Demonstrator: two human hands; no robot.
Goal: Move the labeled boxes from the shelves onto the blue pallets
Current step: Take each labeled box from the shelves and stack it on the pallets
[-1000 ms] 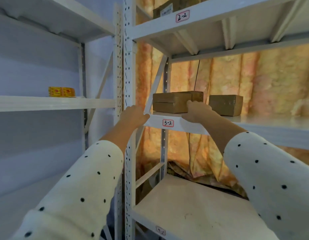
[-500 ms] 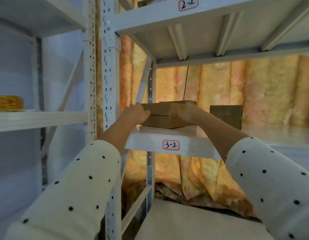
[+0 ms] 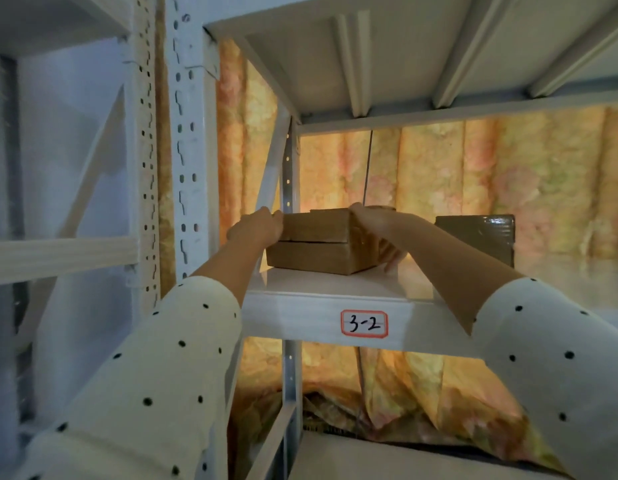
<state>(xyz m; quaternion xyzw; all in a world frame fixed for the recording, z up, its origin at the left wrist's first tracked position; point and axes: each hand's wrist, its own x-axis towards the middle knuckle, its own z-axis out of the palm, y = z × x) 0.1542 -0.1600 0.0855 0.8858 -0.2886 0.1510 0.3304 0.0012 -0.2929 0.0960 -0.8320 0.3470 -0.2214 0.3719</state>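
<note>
Single head-worn wide-angle view, facing forward and slightly upward into white shelving. Close range: shelf (image 3: 321, 296) tagged 3-2 (image 3: 364, 323) near eye level, underside of upper shelf (image 3: 387, 60) overhead. Both sleeves fill lower frame. No second view.

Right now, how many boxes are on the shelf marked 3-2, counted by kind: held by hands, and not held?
Box held by both hands: 1, the light brown box
Box not held: 1, the dark box
Total: 2
</note>
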